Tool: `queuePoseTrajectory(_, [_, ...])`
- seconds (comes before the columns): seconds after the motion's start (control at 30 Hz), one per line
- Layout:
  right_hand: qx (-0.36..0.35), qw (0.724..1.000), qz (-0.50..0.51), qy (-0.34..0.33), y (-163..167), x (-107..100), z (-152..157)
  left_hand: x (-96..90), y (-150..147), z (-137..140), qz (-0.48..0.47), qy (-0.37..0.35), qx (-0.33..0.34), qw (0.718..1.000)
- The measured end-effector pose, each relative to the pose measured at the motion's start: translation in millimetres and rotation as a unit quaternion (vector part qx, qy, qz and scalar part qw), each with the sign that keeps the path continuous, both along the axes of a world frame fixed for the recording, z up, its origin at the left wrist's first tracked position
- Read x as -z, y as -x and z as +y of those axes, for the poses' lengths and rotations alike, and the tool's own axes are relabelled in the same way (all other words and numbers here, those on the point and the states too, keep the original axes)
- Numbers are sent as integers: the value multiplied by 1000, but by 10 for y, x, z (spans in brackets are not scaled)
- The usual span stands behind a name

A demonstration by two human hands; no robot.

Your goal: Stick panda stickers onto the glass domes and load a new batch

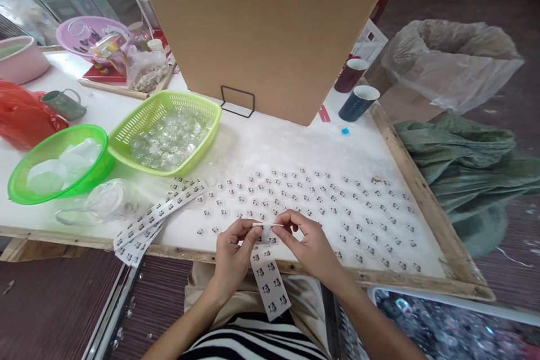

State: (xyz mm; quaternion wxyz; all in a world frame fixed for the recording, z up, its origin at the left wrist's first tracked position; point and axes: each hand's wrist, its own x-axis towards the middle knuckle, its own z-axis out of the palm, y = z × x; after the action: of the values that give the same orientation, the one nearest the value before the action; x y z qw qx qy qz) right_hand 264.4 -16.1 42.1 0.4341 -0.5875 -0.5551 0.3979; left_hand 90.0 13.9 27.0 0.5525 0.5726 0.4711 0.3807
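Observation:
Between them, my left hand (234,247) and my right hand (306,242) pinch the top end of a white sticker strip (269,287) printed with small black-and-white figures. The strip's upper edge is folded over between my fingertips, and its lower part hangs down over my lap past the table's front edge. Beyond my hands, many small clear discs with the same printed figure (322,211) lie spread over the white table (270,143). Left of my hands, more sticker strips (162,215) overlap and jut past the front edge.
A yellow-green basket (164,171) of clear pieces and a green bowl (84,183) stand at left, near a clear plastic cup (107,199). A large cardboard sheet (270,34) rises behind. Two mugs (358,102) stand back right. A wooden rim (422,180) edges the table.

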Motion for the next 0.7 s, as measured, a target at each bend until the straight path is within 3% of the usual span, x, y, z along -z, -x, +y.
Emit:
queuePoseTrajectory(0.37, [15,997,-65,-37,-60,79,-65,85,-59,16,15,38,-12,999])
queuePoseTrajectory(0.57, [76,995,6,-66,-52,35,-36,88,-82,20,37,28,-3,999])
queuePoseTrajectory(0.7, [30,998,35,-41,34,10,57,74,-90,14,54,18,23,998])
